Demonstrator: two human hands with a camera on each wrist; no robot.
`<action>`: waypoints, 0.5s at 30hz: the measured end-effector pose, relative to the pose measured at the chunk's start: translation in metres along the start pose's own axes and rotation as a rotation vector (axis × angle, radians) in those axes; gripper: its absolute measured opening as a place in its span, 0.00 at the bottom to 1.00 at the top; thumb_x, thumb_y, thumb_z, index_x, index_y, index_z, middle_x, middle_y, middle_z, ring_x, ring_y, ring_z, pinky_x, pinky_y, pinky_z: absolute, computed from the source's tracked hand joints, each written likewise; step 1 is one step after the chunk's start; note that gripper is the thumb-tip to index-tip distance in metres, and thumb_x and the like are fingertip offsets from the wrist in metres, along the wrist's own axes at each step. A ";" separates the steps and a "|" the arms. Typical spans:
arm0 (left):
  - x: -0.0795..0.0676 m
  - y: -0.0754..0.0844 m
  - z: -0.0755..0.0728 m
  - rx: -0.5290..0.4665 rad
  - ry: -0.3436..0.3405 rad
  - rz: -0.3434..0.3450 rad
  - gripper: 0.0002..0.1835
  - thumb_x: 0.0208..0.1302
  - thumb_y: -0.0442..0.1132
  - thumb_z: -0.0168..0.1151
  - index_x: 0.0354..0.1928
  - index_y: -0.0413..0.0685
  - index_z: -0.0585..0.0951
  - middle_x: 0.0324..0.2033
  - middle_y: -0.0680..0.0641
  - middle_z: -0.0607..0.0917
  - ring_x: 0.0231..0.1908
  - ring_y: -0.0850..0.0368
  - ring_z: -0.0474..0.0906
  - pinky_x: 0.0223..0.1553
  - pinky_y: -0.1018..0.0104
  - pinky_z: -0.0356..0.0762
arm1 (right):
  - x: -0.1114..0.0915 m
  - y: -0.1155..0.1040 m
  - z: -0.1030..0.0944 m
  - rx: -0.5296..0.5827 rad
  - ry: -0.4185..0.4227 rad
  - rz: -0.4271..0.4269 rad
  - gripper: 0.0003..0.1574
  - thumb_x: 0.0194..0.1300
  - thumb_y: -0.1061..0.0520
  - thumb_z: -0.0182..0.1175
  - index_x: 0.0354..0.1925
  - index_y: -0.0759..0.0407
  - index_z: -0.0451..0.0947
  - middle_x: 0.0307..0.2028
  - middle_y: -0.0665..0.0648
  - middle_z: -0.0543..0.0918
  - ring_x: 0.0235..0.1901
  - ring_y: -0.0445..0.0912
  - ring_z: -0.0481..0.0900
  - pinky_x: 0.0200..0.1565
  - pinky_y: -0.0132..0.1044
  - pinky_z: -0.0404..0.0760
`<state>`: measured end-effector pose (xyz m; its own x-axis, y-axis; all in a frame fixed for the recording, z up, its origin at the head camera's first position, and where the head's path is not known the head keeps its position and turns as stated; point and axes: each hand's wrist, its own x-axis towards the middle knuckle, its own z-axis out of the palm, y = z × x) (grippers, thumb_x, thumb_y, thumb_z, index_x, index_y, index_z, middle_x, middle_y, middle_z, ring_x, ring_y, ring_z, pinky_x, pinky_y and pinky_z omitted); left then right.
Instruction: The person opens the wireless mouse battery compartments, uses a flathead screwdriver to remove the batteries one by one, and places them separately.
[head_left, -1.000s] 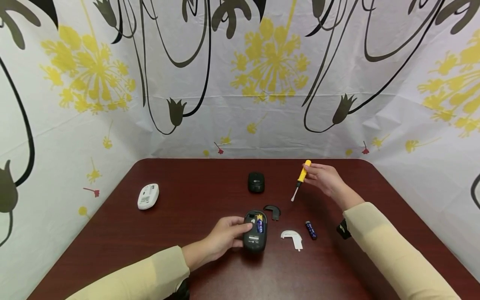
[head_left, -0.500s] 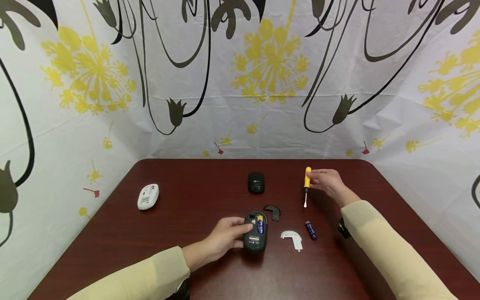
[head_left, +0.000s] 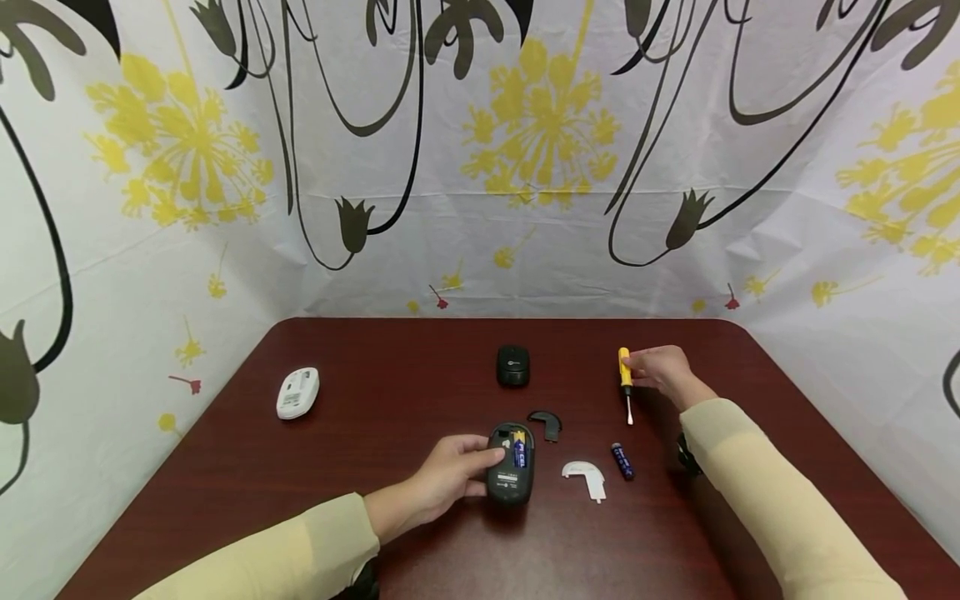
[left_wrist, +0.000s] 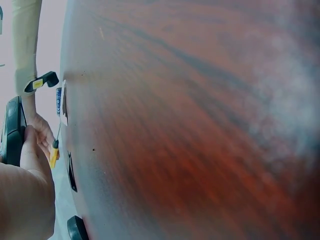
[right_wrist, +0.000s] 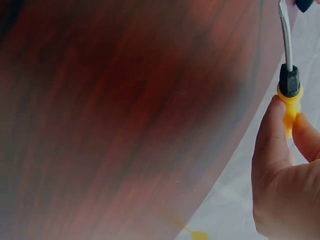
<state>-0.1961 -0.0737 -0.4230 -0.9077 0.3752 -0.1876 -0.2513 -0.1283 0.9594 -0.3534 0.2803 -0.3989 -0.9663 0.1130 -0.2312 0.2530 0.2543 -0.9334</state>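
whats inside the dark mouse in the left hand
In the open underside of the dark mouse, one blue and yellow battery is visible. Whatever lies beneath that battery is hidden, and the left hand covers part of the mouse's edge.

Long sleeves, pale yellow, plain: left sleeve (head_left: 277, 554) bottom left of the head frame, right sleeve (head_left: 787, 500) lower right. Straight edges at left cuff (head_left: 341, 529) and right cuff (head_left: 716, 427). Black gear (head_left: 364, 582) pokes out under the left one. Right side wears a black angular wrist unit (left_wrist: 46, 80), small yellow patch. Left grip (head_left: 446, 477), right grip (head_left: 662, 372) bare.
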 end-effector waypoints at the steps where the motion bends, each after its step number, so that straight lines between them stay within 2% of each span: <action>1: 0.000 0.000 0.000 0.002 0.001 0.000 0.20 0.66 0.37 0.62 0.54 0.27 0.75 0.43 0.38 0.84 0.40 0.49 0.84 0.41 0.57 0.84 | 0.000 0.001 -0.001 -0.008 -0.002 0.004 0.26 0.69 0.66 0.57 0.60 0.81 0.66 0.49 0.69 0.78 0.34 0.44 0.81 0.44 0.44 0.84; 4: 0.000 0.000 0.000 0.007 0.002 -0.001 0.20 0.66 0.37 0.62 0.54 0.28 0.75 0.43 0.39 0.84 0.41 0.49 0.84 0.41 0.57 0.84 | 0.002 0.004 -0.001 -0.020 0.004 0.021 0.27 0.68 0.67 0.57 0.61 0.81 0.65 0.57 0.74 0.72 0.35 0.45 0.81 0.43 0.44 0.84; 6: 0.000 0.000 0.000 0.007 0.003 -0.002 0.20 0.66 0.37 0.62 0.54 0.28 0.75 0.43 0.39 0.84 0.41 0.49 0.84 0.40 0.57 0.84 | 0.003 0.006 -0.001 -0.021 0.011 0.036 0.27 0.68 0.67 0.57 0.61 0.81 0.65 0.58 0.75 0.71 0.35 0.45 0.81 0.42 0.44 0.84; 9: 0.000 0.000 0.000 0.006 0.002 -0.003 0.20 0.66 0.37 0.62 0.54 0.28 0.75 0.43 0.38 0.84 0.40 0.49 0.84 0.40 0.57 0.84 | 0.004 0.008 -0.002 -0.012 0.030 0.057 0.27 0.67 0.67 0.59 0.60 0.80 0.67 0.54 0.73 0.73 0.32 0.44 0.81 0.41 0.43 0.85; 15: 0.000 -0.001 0.000 0.007 0.002 -0.002 0.21 0.66 0.37 0.62 0.54 0.28 0.75 0.43 0.39 0.84 0.41 0.49 0.83 0.40 0.57 0.84 | 0.003 0.012 -0.005 -0.013 0.021 0.047 0.26 0.66 0.67 0.60 0.58 0.80 0.69 0.46 0.66 0.78 0.30 0.41 0.81 0.40 0.41 0.85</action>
<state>-0.1963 -0.0734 -0.4236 -0.9078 0.3741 -0.1898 -0.2508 -0.1213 0.9604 -0.3535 0.2883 -0.4093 -0.9522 0.1452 -0.2688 0.2989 0.2609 -0.9179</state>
